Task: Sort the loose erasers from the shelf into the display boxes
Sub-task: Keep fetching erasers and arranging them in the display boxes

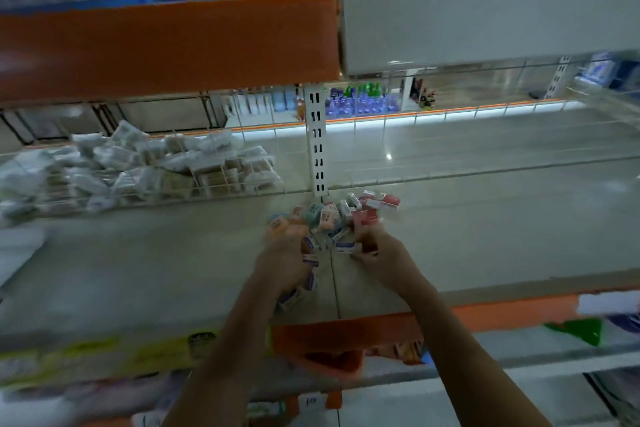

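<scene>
Both hands in the eraser pile (332,218) on the shelf (138,263), mid-gather. Frame is blurred; details soft

Left hand (282,262): fingers curled shut around a clutch of small wrapped erasers. Several white-and-blue ones poke out under my palm and trail toward my wrist, so the fistful looks overfull

Right hand (375,255): fingertips pinched together at the near edge of the pile, on or right beside a white-blue eraser (347,247). Cannot tell whether I truly hold it or only touch it

Pile sits just beyond my fingertips, against the foot of the slotted upright (318,146). Pink and red pieces lie beyond my right fingers, orange and teal ones beyond my left. No display boxes visible anywhere; I judge they are out of view, so this is the collecting step

How to do it well, my judgement:
- Do not lift the left fist as packed. The pieces under the palm look ready to drop off the shelf's front lip, which is close behind my wrist
- Rake the far pieces toward me with the right fingers, then cup both hands together
- Group by colour while picking, pinks apart from white-blues, to save sorting later
- Keep clear of the wire basket of white packets (131,166), well off to the left of my left hand
</scene>
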A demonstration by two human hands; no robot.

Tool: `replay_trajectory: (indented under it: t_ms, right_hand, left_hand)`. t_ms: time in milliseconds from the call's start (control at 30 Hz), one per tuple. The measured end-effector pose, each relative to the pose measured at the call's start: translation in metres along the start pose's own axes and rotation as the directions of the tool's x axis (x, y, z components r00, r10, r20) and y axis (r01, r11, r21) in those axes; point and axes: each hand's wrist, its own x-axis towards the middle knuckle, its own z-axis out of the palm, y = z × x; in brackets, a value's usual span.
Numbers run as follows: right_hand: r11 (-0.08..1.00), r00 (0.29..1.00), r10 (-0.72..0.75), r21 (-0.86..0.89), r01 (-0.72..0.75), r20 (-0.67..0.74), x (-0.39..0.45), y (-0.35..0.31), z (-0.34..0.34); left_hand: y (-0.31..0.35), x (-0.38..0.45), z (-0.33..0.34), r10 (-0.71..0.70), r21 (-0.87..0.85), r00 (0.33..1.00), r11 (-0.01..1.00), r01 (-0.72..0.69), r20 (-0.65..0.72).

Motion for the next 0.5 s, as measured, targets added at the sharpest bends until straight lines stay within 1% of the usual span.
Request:
replay_trajectory:
  t_ms: [33, 100, 167, 233, 300, 367, 400, 433, 500]
  right_hand:
    - [0.996, 1.000, 0.004, 0.089, -0.005, 0.012, -0.004, -0.001, -0.001]
    - [0.972, 0.999, 0.022, 0.234, -0.032, 0.045, -0.010, -0.003, -0.003]
    - [0.925, 0.995, 0.044, 0.373, -0.076, 0.093, -0.015, -0.007, -0.002]
    - [0.822, 0.988, 0.058, 0.555, -0.130, 0.145, -0.016, -0.014, 0.001]
    - [0.670, 0.980, 0.069, 0.719, -0.185, 0.188, -0.016, -0.024, 0.005]
    - [0.545, 0.968, 0.068, 0.803, -0.240, 0.243, -0.016, -0.038, 0.013]
    - [0.510, 0.960, 0.054, 0.819, -0.262, 0.273, -0.015, -0.045, 0.018]
    - [0.489, 0.953, 0.035, 0.826, -0.280, 0.302, -0.015, -0.052, 0.025]
    - [0.476, 0.936, 0.003, 0.823, -0.310, 0.351, -0.015, -0.068, 0.044]
  left_hand:
    - [0.004, -0.002, 0.000, 0.001, -0.026, 1.000, 1.000, -0.001, -0.015]
    - [0.008, -0.006, 0.001, -0.001, -0.021, 0.998, 1.000, -0.001, -0.057]
    - [0.008, -0.012, 0.000, -0.011, -0.038, 0.995, 0.999, 0.008, -0.098]
    - [0.003, -0.019, -0.003, -0.014, -0.026, 0.987, 1.000, 0.010, -0.162]
    - [-0.006, -0.027, -0.009, -0.026, -0.043, 0.979, 0.999, 0.017, -0.202]
    - [-0.017, -0.039, -0.017, -0.069, -0.153, 0.974, 0.988, 0.037, -0.214]
    - [-0.024, -0.046, -0.022, -0.099, -0.242, 0.970, 0.969, 0.044, -0.222]
    - [-0.030, -0.054, -0.027, -0.130, -0.341, 0.964, 0.939, 0.045, -0.232]
    - [-0.046, -0.072, -0.038, -0.189, -0.534, 0.952, 0.845, 0.033, -0.240]
